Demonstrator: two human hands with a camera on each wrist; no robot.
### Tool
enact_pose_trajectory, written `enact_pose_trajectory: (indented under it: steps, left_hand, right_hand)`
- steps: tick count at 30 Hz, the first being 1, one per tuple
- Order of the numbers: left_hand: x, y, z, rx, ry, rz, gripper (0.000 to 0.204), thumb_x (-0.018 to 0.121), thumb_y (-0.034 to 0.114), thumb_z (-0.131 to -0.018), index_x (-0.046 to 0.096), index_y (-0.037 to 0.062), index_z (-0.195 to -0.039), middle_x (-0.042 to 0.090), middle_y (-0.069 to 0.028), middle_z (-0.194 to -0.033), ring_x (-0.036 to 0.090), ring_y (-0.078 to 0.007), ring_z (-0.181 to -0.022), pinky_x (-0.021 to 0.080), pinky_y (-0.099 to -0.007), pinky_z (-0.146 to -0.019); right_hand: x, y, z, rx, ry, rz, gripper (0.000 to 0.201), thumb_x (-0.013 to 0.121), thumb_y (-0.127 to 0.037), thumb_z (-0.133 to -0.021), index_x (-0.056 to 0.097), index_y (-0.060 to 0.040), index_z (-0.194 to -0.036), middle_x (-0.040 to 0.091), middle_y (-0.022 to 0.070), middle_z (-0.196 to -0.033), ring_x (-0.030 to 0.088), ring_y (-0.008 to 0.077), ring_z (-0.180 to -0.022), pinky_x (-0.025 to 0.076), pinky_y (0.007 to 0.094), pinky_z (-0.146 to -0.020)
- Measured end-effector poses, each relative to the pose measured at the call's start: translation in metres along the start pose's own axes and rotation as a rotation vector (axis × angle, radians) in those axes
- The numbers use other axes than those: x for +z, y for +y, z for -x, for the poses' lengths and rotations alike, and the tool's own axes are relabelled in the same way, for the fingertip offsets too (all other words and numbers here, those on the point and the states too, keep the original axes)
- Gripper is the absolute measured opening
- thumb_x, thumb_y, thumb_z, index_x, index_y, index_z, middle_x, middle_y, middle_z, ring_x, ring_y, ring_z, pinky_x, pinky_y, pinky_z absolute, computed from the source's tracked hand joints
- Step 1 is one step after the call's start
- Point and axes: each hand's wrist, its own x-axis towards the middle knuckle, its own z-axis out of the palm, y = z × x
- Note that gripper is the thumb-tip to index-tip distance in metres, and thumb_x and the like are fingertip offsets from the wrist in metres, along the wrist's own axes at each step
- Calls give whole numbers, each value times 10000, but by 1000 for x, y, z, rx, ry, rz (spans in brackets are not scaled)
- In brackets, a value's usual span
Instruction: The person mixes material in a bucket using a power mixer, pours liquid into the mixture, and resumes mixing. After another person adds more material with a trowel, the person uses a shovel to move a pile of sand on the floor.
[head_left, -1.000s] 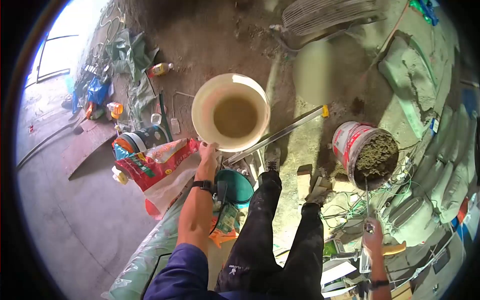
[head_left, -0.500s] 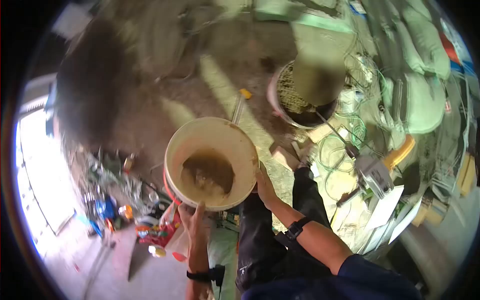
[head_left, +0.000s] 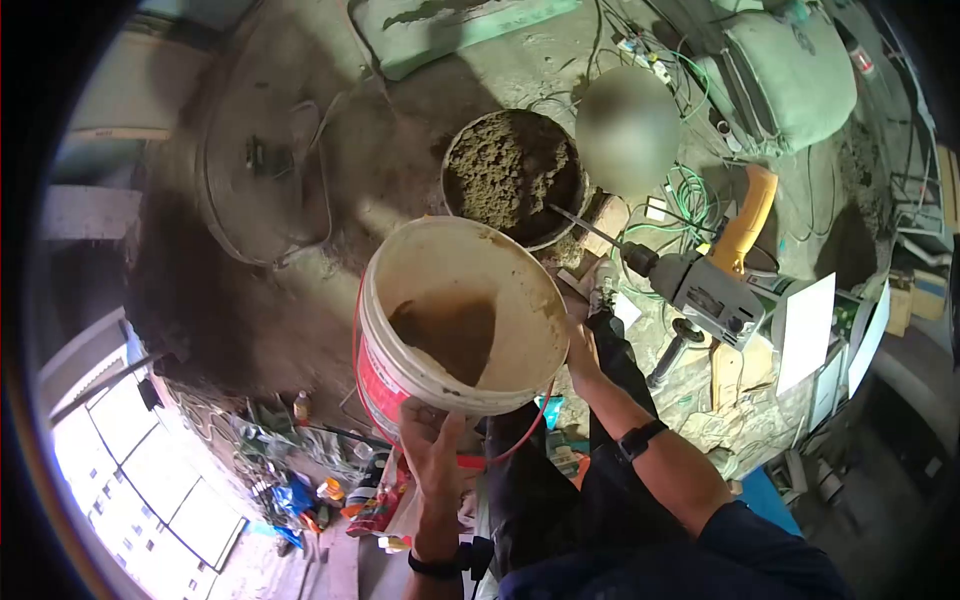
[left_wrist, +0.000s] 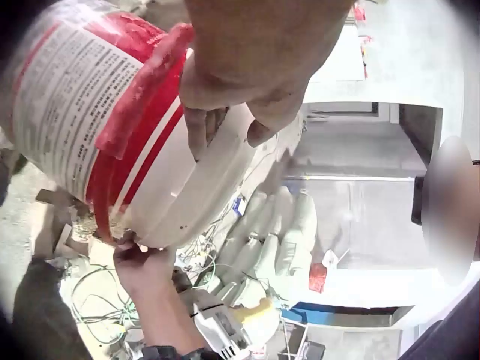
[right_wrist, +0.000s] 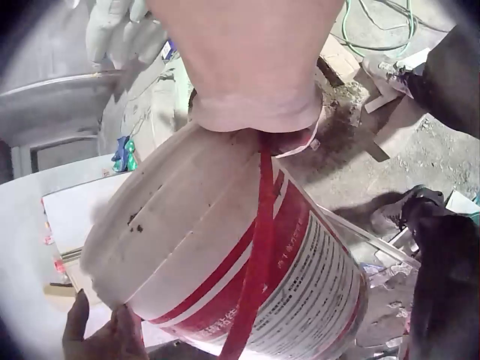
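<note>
Both hands hold a white bucket [head_left: 465, 265] with a red label and a red handle [head_left: 525, 430], tilted, with murky brown water [head_left: 450, 335] inside. My left hand [head_left: 432, 450] grips its near rim, fingers below and thumb on the lip. On the right side, my right hand [head_left: 583, 355] holds the wall near the rim, its fingertips hidden in the head view. Just beyond stands a second bucket [head_left: 530, 235] of crumbly grey-brown mortar [head_left: 500, 165]. The rod of a grey drill [head_left: 715, 300] with a yellow handle [head_left: 747, 215] reaches into that mortar.
Green cable [head_left: 690, 200] lies coiled right of the mortar bucket. Filled sacks [head_left: 790, 75] are stacked at the upper right. White boards [head_left: 805, 330] stand beside the drill. Bottles and bags [head_left: 290, 495] litter the lower left.
The white bucket has been lifted, tilted and brought near the mortar bucket. My right hand has moved from the drill to the white bucket. The head view has swung right.
</note>
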Motion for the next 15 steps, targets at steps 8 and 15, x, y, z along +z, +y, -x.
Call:
enact_pose_trajectory:
  steps: [8,15]
  left_hand:
    - [68,24,-32,25,-69,-164,362,599,28,-907,448,-56,-1225,575,-158,-1152,630,-234,-1032,592,-402,-880]
    - [87,25,-55,79,-156,-244,398,629,61,-903,451,-50,-1241,578,-155,-1177,627,-207,-1039,590,-352,-861]
  right_hand:
    - [-2,-12,-47,55,152,-112,546,449,-592,-980,557,-104,-760,509,17,-589,439,116,-493,342,292,-480]
    - [-11,-27,-64,38,21,-158,492,449,-564,-985,607,-102,-923,556,0,-632,496,102,-505,354,276,-456]
